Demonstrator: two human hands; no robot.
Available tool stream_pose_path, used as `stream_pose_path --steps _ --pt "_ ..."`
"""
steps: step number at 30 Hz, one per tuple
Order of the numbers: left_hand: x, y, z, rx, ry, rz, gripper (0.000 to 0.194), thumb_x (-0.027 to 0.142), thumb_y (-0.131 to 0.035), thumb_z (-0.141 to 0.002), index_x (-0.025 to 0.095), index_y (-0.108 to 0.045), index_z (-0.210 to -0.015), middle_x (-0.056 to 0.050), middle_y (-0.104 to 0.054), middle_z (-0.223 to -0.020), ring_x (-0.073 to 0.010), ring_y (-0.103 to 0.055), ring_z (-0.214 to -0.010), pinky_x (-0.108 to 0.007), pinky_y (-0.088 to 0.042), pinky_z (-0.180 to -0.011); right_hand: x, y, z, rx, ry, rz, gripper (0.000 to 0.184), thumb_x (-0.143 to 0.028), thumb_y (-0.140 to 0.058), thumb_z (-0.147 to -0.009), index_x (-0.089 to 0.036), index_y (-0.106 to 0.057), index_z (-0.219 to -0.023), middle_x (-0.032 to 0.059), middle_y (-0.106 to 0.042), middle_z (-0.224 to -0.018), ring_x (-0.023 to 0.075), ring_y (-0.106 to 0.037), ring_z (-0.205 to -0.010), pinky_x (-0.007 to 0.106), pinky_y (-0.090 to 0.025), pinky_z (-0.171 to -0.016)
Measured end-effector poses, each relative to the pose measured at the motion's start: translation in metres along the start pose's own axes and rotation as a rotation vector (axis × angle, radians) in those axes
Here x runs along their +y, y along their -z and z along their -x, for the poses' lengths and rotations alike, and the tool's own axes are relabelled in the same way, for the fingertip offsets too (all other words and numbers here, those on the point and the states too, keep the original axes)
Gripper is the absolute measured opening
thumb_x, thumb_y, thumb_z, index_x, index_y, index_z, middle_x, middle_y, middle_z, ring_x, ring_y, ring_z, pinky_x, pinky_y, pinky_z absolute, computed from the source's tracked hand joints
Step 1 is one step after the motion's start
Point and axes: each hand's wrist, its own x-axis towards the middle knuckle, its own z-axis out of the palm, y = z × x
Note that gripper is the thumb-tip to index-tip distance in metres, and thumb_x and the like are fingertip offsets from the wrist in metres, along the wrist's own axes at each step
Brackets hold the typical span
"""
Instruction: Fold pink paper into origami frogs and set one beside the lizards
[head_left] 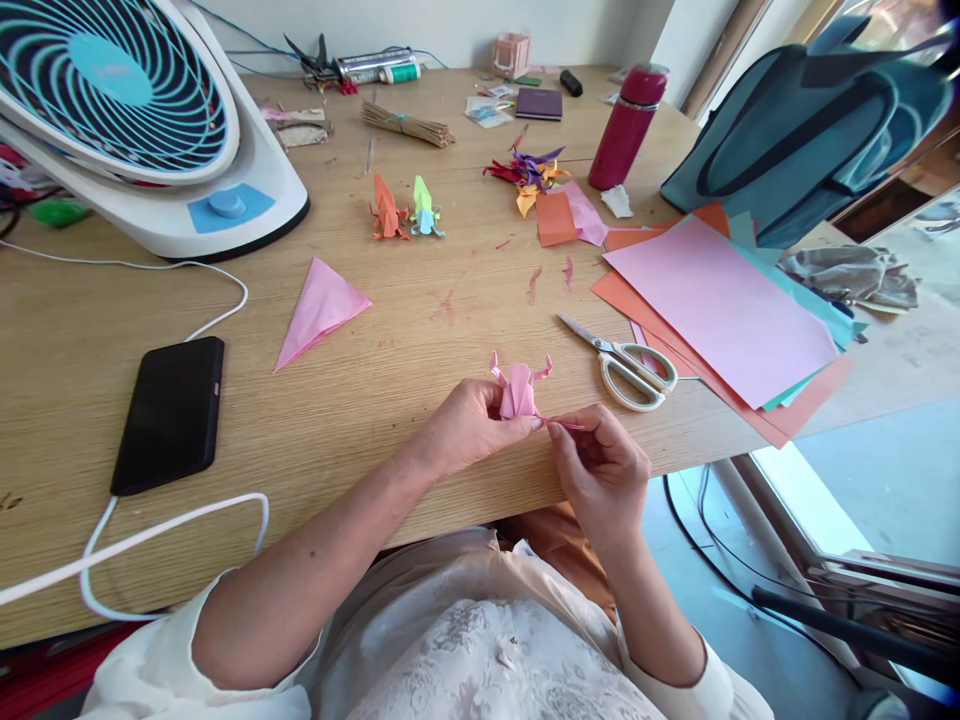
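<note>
Wooden tabletop [420,330], near edge: pink paper figure [517,392], clamped at its left side by left hand [465,430]. Thin strip [568,425] extends right, pinched by right hand [606,465], nearer its tip.

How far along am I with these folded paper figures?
Two look done: the orange figure and the green-and-blue figure, both on the table. In hand is the pink figure: two bent limbs show at its far end, your left hand holds its body, and your right hand pinches a thin pink limb. Left, probably: shaping that straight limb, and maybe the pink triangle, so far only simply folded.
</note>
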Motion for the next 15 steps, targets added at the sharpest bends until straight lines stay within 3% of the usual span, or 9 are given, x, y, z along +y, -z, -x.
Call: stream_pose_path --steps 5,9,15 --pt "-0.0003 0.0008 0.0003 0.005 -0.046 -0.079 0.019 0.028 -0.067 -0.074 0.014 -0.059 -0.064 0.005 -0.048 -0.056 -0.0091 -0.045 -0.057 -0.023 -0.037 -0.061 0.0000 -0.0004 0.0009 0.003 0.018 0.027 0.010 -0.021 -0.064 -0.089 -0.022 -0.063 -0.079 -0.0007 -0.060 -0.073 0.0143 -0.055 -0.065 0.028 -0.043 -0.059" --pt "0.0013 0.0000 0.0005 -0.016 -0.084 -0.031 0.017 0.027 -0.065 -0.076 0.013 -0.064 -0.067 0.002 -0.054 -0.062 -0.0104 -0.049 -0.062 -0.023 -0.038 -0.062 -0.0009 -0.0005 0.0004 0.022 0.053 0.056 0.010 -0.016 -0.063 -0.089 -0.023 -0.063 -0.081 -0.0011 -0.060 -0.073 0.0137 -0.055 -0.065 0.028 -0.043 -0.059" --pt "-0.0009 -0.0024 0.0016 0.031 -0.077 -0.031 0.016 0.026 -0.064 -0.076 0.015 -0.061 -0.065 0.003 -0.054 -0.062 -0.0104 -0.051 -0.061 -0.023 -0.041 -0.064 0.0006 -0.0028 0.0005 0.067 0.293 0.109 0.018 -0.007 -0.062 -0.087 -0.024 -0.064 -0.091 0.0011 -0.063 -0.082 0.0153 -0.060 -0.071 0.029 -0.049 -0.062"
